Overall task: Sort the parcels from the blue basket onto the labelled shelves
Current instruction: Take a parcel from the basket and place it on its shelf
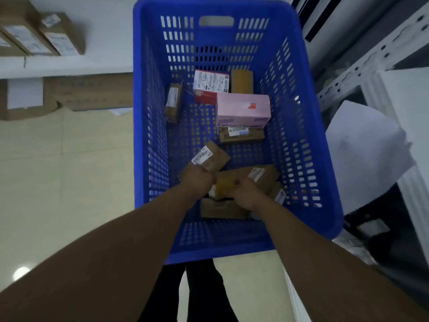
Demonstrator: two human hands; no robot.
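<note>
Though fingertips are hidden, left hand (197, 181) grips labelled parcel (210, 158), right hand (244, 194) grips yellowish parcel (224, 185), inside blue basket (298, 135).

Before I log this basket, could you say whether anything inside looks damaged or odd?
Nothing looks damaged or spilled. The parcels lie jumbled in the blue basket: the pink box lies partly over a brown box, and a thin parcel stands on edge by the left wall.

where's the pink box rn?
Head view: the pink box sits in the blue basket, right of centre toward the far end, lying partly over a brown barcoded parcel, its far-left corner next to the red-and-white box.
</note>
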